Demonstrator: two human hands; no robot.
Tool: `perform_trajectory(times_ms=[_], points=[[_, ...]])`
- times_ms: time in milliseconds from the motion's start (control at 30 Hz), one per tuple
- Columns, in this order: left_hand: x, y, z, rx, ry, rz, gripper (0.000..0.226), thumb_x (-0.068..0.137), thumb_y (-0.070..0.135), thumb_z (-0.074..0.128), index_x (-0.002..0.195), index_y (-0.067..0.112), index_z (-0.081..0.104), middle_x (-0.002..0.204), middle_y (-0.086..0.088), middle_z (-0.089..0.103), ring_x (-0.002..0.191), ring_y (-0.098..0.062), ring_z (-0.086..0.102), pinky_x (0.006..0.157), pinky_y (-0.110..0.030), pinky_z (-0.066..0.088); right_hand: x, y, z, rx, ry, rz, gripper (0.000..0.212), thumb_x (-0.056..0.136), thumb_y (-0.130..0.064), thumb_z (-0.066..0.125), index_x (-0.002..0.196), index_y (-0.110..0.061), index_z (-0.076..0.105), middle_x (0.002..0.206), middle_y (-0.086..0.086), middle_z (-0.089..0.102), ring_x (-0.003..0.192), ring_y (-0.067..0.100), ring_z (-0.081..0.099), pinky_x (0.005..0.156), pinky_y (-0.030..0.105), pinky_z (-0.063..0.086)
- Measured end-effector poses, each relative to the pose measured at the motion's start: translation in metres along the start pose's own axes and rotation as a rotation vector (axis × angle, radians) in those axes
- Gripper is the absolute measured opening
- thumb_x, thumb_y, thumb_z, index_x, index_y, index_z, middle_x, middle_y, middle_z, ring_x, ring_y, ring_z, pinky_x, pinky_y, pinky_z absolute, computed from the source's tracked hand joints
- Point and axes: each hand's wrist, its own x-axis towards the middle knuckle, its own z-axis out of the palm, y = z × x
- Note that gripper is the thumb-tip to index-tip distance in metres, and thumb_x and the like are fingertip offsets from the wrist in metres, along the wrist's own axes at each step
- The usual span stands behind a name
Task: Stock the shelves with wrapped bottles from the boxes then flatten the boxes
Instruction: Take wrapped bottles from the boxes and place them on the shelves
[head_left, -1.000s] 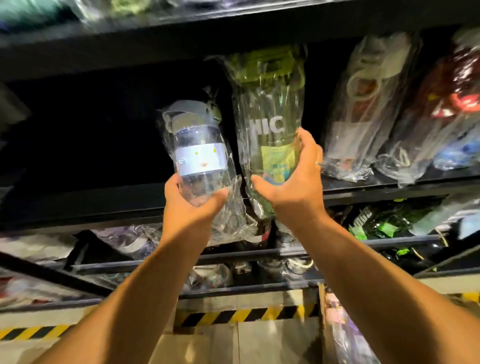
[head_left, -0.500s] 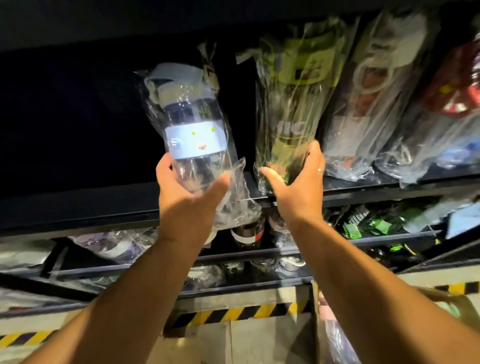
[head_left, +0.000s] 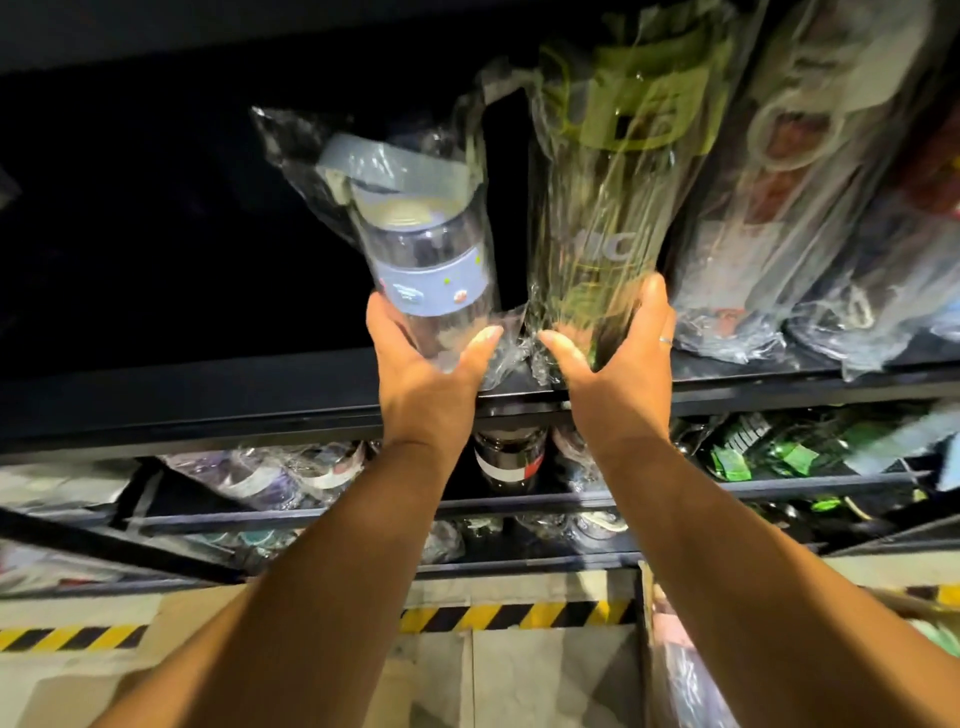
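My left hand (head_left: 423, 382) grips the base of a clear wrapped bottle with a grey lid and a pale blue band (head_left: 421, 249), held upright just over the dark upper shelf (head_left: 208, 400). Beside it, my right hand (head_left: 615, 374) holds the bottom of a taller wrapped bottle with a green lid (head_left: 608, 208), which stands on the same shelf next to other wrapped bottles (head_left: 810, 208). Both bottles are in crinkled clear plastic. An open cardboard box (head_left: 675, 670) with more wrapped bottles sits at the lower right.
The left part of the upper shelf is dark and holds nothing I can see. Lower shelves (head_left: 519, 501) carry several wrapped bottles. Yellow-and-black hazard tape (head_left: 514, 616) runs along the floor below, with flat cardboard (head_left: 545, 680) near it.
Both hands have pushed the two bottles up and deeper onto the upper shelf. The green-lidded bottle now stands against the row at the right, and the view has tilted upward.
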Motion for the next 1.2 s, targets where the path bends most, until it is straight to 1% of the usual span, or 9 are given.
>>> perform_trajectory(times_ms=[200, 333, 433, 533, 633, 800, 933, 1133, 1200], points=[[0.009, -0.004, 0.000, 0.108, -0.064, -0.039, 0.085, 0.081, 0.025, 0.081, 0.145, 0.018, 0.026, 0.141, 0.006, 0.047, 0.119, -0.001, 0.053, 0.096, -0.002, 0.035, 0.000, -0.001, 0.002, -0.026, 0.006, -0.006, 0.100, 0.083, -0.041, 0.076, 0.156, -0.024, 0.009, 0.161, -0.005, 0.017, 0.141, 0.012, 0.029, 0.096, 0.013, 0.023], [0.013, -0.005, 0.008, 0.256, -0.055, -0.092, 0.078, 0.068, 0.064, 0.072, 0.123, 0.030, 0.029, 0.135, 0.005, 0.053, 0.124, -0.020, 0.053, 0.111, -0.040, 0.040, 0.003, -0.003, 0.007, -0.079, 0.023, -0.011, 0.100, 0.085, -0.047, 0.071, 0.156, -0.021, 0.006, 0.162, 0.001, 0.014, 0.144, 0.022, 0.028, 0.109, 0.034, 0.032], [0.015, -0.001, 0.009, 0.325, -0.074, -0.113, 0.075, 0.061, 0.074, 0.063, 0.111, 0.031, 0.026, 0.128, 0.002, 0.054, 0.120, -0.023, 0.054, 0.108, -0.047, 0.041, 0.005, -0.004, 0.011, -0.084, 0.033, -0.002, 0.101, 0.086, -0.047, 0.070, 0.156, -0.016, 0.005, 0.163, 0.008, 0.011, 0.147, 0.023, 0.021, 0.114, 0.034, 0.027], [0.013, -0.004, 0.004, 0.322, -0.147, -0.140, 0.088, 0.068, 0.060, 0.075, 0.132, 0.022, 0.028, 0.141, -0.003, 0.045, 0.130, -0.023, 0.047, 0.111, -0.045, 0.039, 0.003, -0.002, 0.010, -0.083, 0.030, 0.013, 0.103, 0.086, -0.048, 0.070, 0.157, -0.013, 0.003, 0.164, 0.010, 0.007, 0.150, 0.024, 0.011, 0.121, 0.036, 0.017], [-0.005, -0.017, -0.007, 0.312, -0.191, -0.172, 0.116, 0.067, 0.054, 0.079, 0.155, 0.035, 0.006, 0.161, 0.002, 0.027, 0.145, -0.016, 0.033, 0.119, -0.042, 0.031, -0.018, 0.005, 0.002, -0.057, 0.021, 0.011, 0.104, 0.084, -0.047, 0.071, 0.157, -0.018, 0.004, 0.164, 0.006, 0.008, 0.150, 0.019, 0.010, 0.121, 0.041, 0.018], [-0.088, -0.030, -0.015, 0.777, -0.194, 0.019, 0.100, 0.086, 0.044, 0.071, 0.158, 0.014, 0.010, 0.166, -0.010, 0.012, 0.153, -0.027, 0.009, 0.125, -0.044, 0.004, -0.106, 0.055, -0.026, -0.288, 0.042, -0.160, 0.081, 0.090, -0.057, 0.053, 0.153, -0.014, 0.025, 0.158, 0.011, 0.028, 0.146, 0.026, 0.024, 0.118, 0.044, 0.023], [-0.168, -0.050, -0.007, 0.798, -0.314, 0.176, 0.089, 0.084, 0.037, 0.075, 0.154, 0.008, 0.027, 0.161, -0.018, 0.024, 0.150, -0.034, 0.021, 0.122, -0.053, 0.019, -0.178, 0.130, -0.066, -0.471, -0.038, -0.009, 0.077, 0.085, -0.050, 0.060, 0.149, -0.017, 0.032, 0.155, 0.013, 0.033, 0.140, 0.032, 0.033, 0.113, 0.047, 0.030], [-0.285, -0.094, 0.045, 0.847, -0.632, 0.071, 0.084, 0.080, 0.038, 0.078, 0.148, 0.010, 0.037, 0.158, -0.016, 0.032, 0.145, -0.035, 0.032, 0.117, -0.046, 0.027, -0.245, 0.250, -0.159, -0.755, -0.190, 0.328, 0.073, 0.079, -0.054, 0.048, 0.138, -0.010, 0.049, 0.135, 0.024, 0.054, 0.116, 0.044, 0.056, 0.091, 0.051, 0.047], [-0.320, -0.107, 0.068, 0.828, -0.701, 0.006, 0.079, 0.081, 0.042, 0.073, 0.146, 0.009, 0.042, 0.156, -0.016, 0.037, 0.142, -0.034, 0.035, 0.116, -0.041, 0.025, -0.249, 0.288, -0.195, -0.791, -0.215, 0.427, 0.072, 0.077, -0.051, 0.056, 0.132, -0.005, 0.057, 0.130, 0.027, 0.056, 0.109, 0.045, 0.058, 0.086, 0.049, 0.050]])
